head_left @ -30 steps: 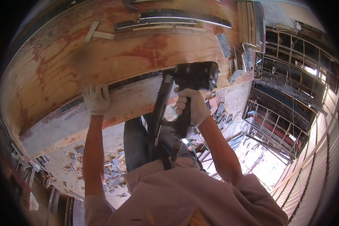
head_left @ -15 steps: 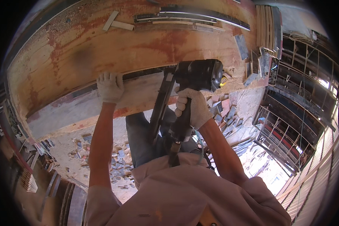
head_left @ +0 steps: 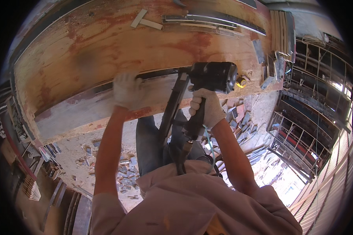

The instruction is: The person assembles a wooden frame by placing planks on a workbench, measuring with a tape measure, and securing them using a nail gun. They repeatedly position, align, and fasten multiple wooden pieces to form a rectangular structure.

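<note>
My right hand (head_left: 208, 109), in a pale work glove, is closed round the handle of a black nail gun (head_left: 212, 77). The gun's long magazine slants down toward my legs, and its head lies over the near edge of the wooden worktable. My left hand (head_left: 125, 92), gloved too, is blurred, with its thumb apart from the fingers. It is over a long dark-edged strip (head_left: 161, 73) along the near side of the table; whether it touches the strip I cannot tell. A hose fitting (head_left: 187, 147) hangs at the gun's handle end.
The stained wooden table (head_left: 106, 47) bears a T of two pale wood pieces (head_left: 146, 20) and several long dark strips (head_left: 211, 21). A yellow tape measure (head_left: 241, 82) sits right of the gun. Offcuts (head_left: 241, 113) litter the floor, and stacked boards (head_left: 280, 31) stand far right.
The view has shifted, so the table and its things sit farther right. My left hand has lifted its thumb away from the fingers and is moving. My right hand still grips the nail gun.
</note>
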